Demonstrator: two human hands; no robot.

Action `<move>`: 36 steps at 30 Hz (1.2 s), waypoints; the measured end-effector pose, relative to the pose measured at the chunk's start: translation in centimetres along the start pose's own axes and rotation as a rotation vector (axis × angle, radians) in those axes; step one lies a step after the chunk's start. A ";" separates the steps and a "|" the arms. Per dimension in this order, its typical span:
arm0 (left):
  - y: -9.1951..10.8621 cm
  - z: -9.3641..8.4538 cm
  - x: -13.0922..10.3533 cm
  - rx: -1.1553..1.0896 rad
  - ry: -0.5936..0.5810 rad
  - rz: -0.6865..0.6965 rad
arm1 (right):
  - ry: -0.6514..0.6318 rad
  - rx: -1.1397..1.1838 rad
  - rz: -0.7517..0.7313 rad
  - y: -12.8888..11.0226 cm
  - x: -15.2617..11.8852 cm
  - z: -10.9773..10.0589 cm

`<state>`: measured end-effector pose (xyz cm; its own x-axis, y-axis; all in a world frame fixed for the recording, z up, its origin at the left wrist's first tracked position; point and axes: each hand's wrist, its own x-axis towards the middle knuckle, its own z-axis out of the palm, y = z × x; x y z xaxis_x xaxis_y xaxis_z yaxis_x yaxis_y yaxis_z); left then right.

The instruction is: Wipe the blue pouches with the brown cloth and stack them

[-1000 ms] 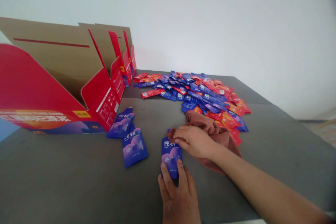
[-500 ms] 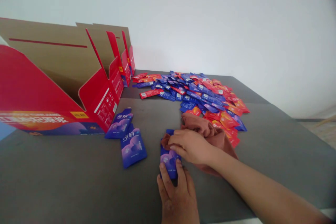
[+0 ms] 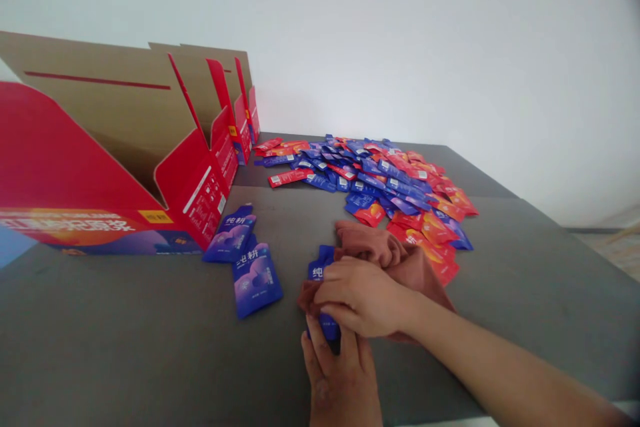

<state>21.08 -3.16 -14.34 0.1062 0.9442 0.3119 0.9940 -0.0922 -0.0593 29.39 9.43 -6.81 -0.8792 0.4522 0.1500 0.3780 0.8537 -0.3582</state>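
Note:
A blue pouch lies flat on the grey table, its middle covered by cloth and fingers. Gripping its lower end is my left hand, fingers on both sides of the edge. My right hand has its fingers closed on a reddish-brown cloth and presses a fold of it onto the pouch, close to my left fingertips. The rest of the cloth trails to the right, bunched up. To the left, another blue pouch lies partly against a second blue pouch beside a box.
Open red cardboard boxes stand in a row along the left, flaps raised. A heap of blue and red pouches spreads across the back of the grey table. Behind it rises a white wall.
My right hand has slid the cloth down the pouch toward my left hand, uncovering the pouch's top print. My left hand stays on the lower end. The view has shifted slightly.

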 end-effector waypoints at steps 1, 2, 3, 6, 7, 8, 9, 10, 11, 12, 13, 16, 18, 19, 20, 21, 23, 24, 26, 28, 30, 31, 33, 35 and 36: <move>0.0 0.0 0.0 0.002 -0.001 0.002 | -0.031 -0.009 0.005 -0.1 0.1 0.2; 0.0 0.0 0.0 -0.001 -0.001 0.004 | -0.044 -0.024 0.030 -0.1 0.2 0.3; -0.1 0.0 0.0 -0.007 0.001 0.004 | -0.044 -0.041 0.069 0.1 0.3 0.4; -0.2 -0.1 0.1 -0.025 0.007 0.005 | -0.021 -0.083 0.193 1.3 0.5 0.5; -0.2 -0.1 0.1 -0.026 0.006 0.003 | -0.013 -0.096 0.231 1.8 0.5 0.4; -0.2 -0.2 0.2 -0.025 0.004 0.002 | -0.002 -0.109 0.269 2.2 0.5 0.4; -0.2 -0.2 0.2 -0.024 0.003 0.000 | 0.012 -0.123 0.303 2.6 0.5 0.3; -0.2 -0.2 0.2 -0.021 0.004 -0.001 | 0.026 -0.134 0.328 3.0 0.4 0.2; -0.2 -0.1 0.2 -0.015 0.008 -0.003 | 0.041 -0.143 0.343 3.1 0.4 0.2; -0.1 -0.1 0.1 -0.009 0.014 -0.006 | 0.059 -0.146 0.347 3.2 0.3 0.1; -0.1 0.0 0.1 -0.004 0.023 -0.009 | 0.083 -0.143 0.338 3.1 0.2 0.1; 0.0 0.1 0.1 -0.008 0.036 -0.015 | 0.141 -0.087 0.229 2.1 0.0 0.0; 0.1 0.1 0.0 -0.009 0.026 -0.016 | 0.099 -0.035 0.102 1.0 0.0 0.0; 0.1 0.1 0.0 -0.007 0.017 -0.016 | 0.055 -0.016 0.050 0.6 0.0 0.0; 0.1 0.1 0.0 -0.005 0.008 -0.016 | 0.009 -0.004 0.017 0.2 0.0 0.1; 0.1 0.0 0.0 -0.005 0.000 -0.015 | -0.027 0.002 0.011 -0.1 0.1 0.1; 0.0 0.0 0.0 -0.011 -0.008 -0.011 | -0.055 -0.010 0.063 -0.2 0.3 0.2; 0.0 0.0 0.0 -0.012 -0.007 -0.007 | -0.053 -0.025 0.108 0.0 0.4 0.2; -0.1 0.0 0.0 -0.004 0.001 -0.005 | -0.046 -0.059 0.198 0.8 0.6 0.2; -0.1 0.0 0.0 -0.007 0.002 -0.012 | -0.030 -0.096 0.287 1.7 0.6 0.2; -0.1 0.0 0.1 -0.022 -0.006 -0.022 | -0.007 -0.132 0.362 2.4 0.6 0.1; -0.1 0.0 0.1 -0.031 -0.010 -0.025 | 0.009 -0.147 0.382 2.7 0.5 0.0; -0.1 0.0 0.1 -0.039 -0.011 -0.027 | 0.056 -0.157 0.376 2.8 0.4 0.0; 0.0 0.0 0.1 -0.034 -0.004 -0.028 | 0.119 -0.126 0.308 2.4 0.2 0.0; 0.0 0.0 0.1 -0.027 0.001 -0.031 | 0.141 -0.102 0.252 2.0 0.1 0.1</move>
<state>21.09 -3.04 -14.26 0.0755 0.9464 0.3141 0.9971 -0.0715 -0.0242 29.99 11.17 -7.58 -0.7078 0.6784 0.1972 0.6124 0.7283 -0.3075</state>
